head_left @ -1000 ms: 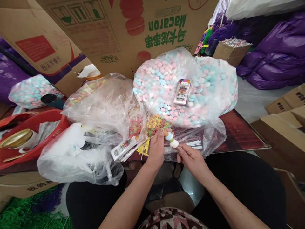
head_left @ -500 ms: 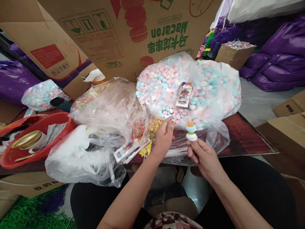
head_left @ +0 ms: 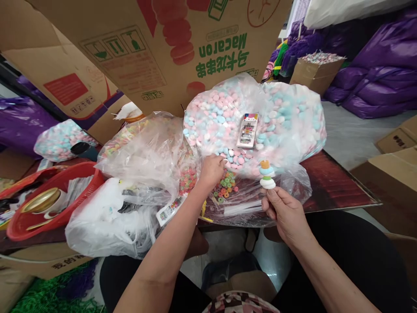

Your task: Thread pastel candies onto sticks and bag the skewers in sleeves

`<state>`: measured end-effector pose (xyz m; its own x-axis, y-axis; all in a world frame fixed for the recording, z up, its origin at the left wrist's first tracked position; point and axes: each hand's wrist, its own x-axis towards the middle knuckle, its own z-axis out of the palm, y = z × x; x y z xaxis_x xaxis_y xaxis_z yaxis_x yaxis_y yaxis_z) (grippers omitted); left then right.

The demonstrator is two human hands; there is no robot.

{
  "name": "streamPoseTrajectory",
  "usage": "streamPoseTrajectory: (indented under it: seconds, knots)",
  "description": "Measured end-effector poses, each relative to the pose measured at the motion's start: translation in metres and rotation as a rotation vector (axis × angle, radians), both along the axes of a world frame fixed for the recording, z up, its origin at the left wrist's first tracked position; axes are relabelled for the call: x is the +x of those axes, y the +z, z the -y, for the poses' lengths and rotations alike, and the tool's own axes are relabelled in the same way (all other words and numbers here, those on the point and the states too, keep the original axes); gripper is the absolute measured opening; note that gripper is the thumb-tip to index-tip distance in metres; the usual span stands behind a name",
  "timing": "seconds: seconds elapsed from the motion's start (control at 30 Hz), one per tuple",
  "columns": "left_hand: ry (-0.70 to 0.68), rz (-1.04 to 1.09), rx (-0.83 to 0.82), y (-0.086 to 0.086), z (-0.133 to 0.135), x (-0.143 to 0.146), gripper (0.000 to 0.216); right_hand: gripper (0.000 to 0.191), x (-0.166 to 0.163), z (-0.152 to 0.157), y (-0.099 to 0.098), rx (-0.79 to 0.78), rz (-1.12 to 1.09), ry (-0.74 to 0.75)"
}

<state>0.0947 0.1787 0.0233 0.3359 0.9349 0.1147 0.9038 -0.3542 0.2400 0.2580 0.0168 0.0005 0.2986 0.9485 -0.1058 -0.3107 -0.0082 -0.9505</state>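
Note:
My right hand [head_left: 286, 215] pinches the bottom of a candy skewer [head_left: 267, 175], upright, stacked with a white, a blue and an orange piece. My left hand [head_left: 211, 170] reaches into the open mouth of a big clear bag of pink, blue and white candies [head_left: 286, 117], its fingers curled among the loose pieces at the bag's edge. What the fingers hold is hidden. A small pile of coloured ring candies [head_left: 226, 186] lies just right of that hand. A flat printed packet [head_left: 246, 130] rests on top of the big bag.
Crumpled clear bags [head_left: 146, 152] and a white bag [head_left: 104, 217] lie at the left, beside a red basket [head_left: 19, 221] with a gold lid. A large "Macaron" carton [head_left: 182, 48] stands behind. Purple sacks [head_left: 374, 87] and cartons [head_left: 394, 174] are at the right.
My left hand let go of the skewer and moved up and left into the candy bag's opening. My right hand turned the skewer upright and shifted it right.

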Motion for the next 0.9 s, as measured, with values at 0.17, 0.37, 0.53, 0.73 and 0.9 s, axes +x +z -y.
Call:
streamPoseTrajectory:
  seconds: [0.17,0.37,0.53,0.73,0.9]
  knots:
    - [0.110,0.070,-0.022,0.000,-0.010,0.002,0.035,0.034,-0.003,-0.001,-0.003,-0.007,-0.010,0.012]
    - [0.103,0.013,-0.026,0.000,-0.019,0.016,0.031,0.035,-0.005,-0.001,-0.005,-0.010,-0.004,0.016]
    - [0.069,-0.084,-0.002,0.001,-0.012,0.016,0.028,0.034,-0.007,0.001,-0.003,-0.018,0.009,0.023]
    - [-0.016,-0.097,0.053,-0.001,0.000,0.015,0.020,0.034,-0.010,0.002,-0.001,-0.022,0.019,0.032]
    - [-0.045,0.004,0.016,0.001,-0.007,0.013,0.018,0.034,-0.009,0.001,-0.003,-0.042,0.008,0.047]
